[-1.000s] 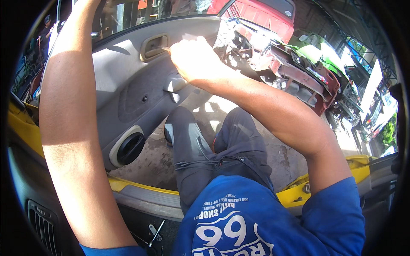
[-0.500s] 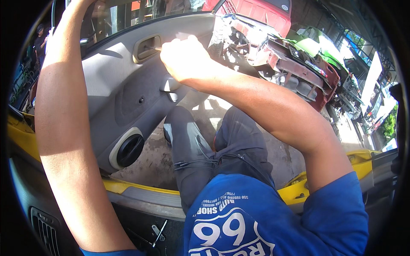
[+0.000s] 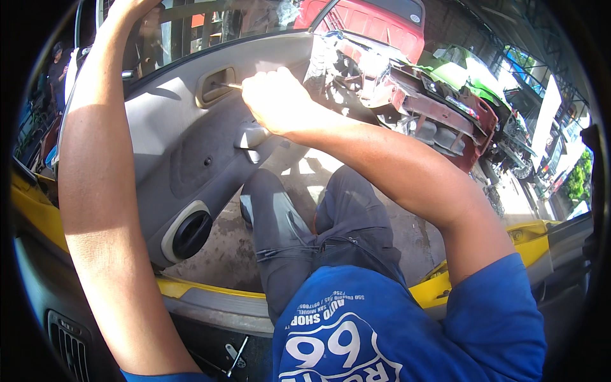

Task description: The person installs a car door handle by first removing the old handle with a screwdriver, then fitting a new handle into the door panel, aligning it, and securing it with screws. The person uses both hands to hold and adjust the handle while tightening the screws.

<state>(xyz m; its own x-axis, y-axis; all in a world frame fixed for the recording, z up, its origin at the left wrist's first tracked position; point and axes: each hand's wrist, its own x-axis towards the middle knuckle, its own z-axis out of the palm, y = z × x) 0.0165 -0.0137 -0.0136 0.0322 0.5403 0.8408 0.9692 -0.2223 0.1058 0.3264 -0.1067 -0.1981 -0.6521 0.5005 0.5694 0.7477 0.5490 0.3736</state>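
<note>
My right hand (image 3: 275, 99) is closed around a screwdriver (image 3: 234, 85), its handle mostly hidden in my fist. The thin shaft reaches left into the beige inner door handle recess (image 3: 215, 88) on a grey car door panel (image 3: 153, 114). The tip is too small to make out. My left arm rises along the door's left side, and my left hand (image 3: 133, 6) is at the top edge of the picture by the window glass, cut off so that its fingers are hidden. Below my right hand sits a grey armrest pull (image 3: 251, 137).
A round black speaker (image 3: 192, 234) is set low in the door. The yellow door sill (image 3: 210, 290) crosses below. A ratchet wrench (image 3: 238, 356) lies on the dark car floor. A stripped car front (image 3: 420, 108) and a red vehicle (image 3: 382, 22) stand beyond. One person (image 3: 58, 73) is far left.
The door and its handle recess appear slightly lower and further left in the picture. My right hand still grips the screwdriver at the recess, with a bit more shaft showing.
</note>
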